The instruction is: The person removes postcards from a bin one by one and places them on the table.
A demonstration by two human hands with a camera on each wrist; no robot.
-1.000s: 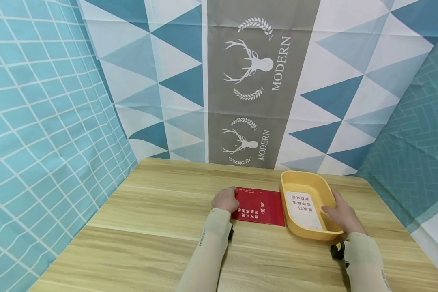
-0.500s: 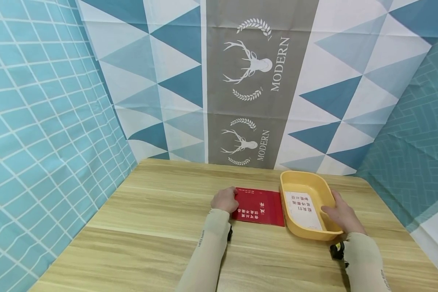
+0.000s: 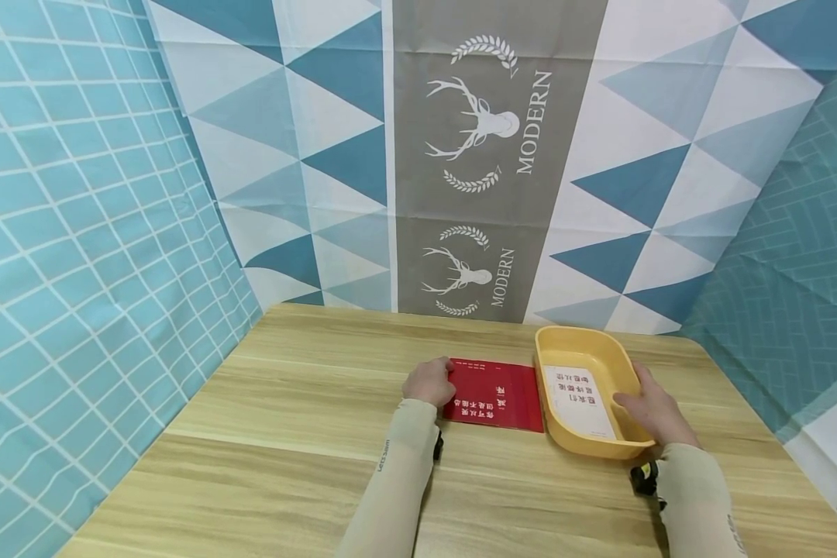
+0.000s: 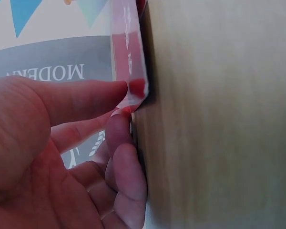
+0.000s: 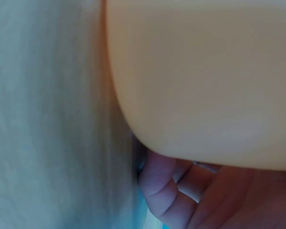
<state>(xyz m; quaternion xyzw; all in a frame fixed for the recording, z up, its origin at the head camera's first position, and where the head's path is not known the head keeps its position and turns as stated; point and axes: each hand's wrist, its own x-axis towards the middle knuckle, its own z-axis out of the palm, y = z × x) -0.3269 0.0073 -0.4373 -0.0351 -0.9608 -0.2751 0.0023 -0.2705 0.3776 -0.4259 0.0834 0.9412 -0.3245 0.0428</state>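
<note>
A flat red card [image 3: 497, 397] with white characters lies on the wooden table, its right edge against the yellow plastic basin [image 3: 577, 341]. My left hand [image 3: 429, 382] pinches the card's left end. Up close in the left wrist view, thumb and fingers of the left hand [image 4: 93, 138] meet at a corner of the glossy red card [image 4: 128, 52]. Inside the basin lies a white card [image 3: 580, 403] with red characters. My right hand [image 3: 654, 407] grips the basin's right wall, thumb over the rim; its fingers [image 5: 159, 183] curl under the outside in the right wrist view.
The wooden table [image 3: 265, 465] runs to a patterned cloth [image 3: 474, 194] hanging at the back. Blue tiled cloth [image 3: 84, 232] closes the left side, and a teal cloth [image 3: 788, 310] hangs at the right.
</note>
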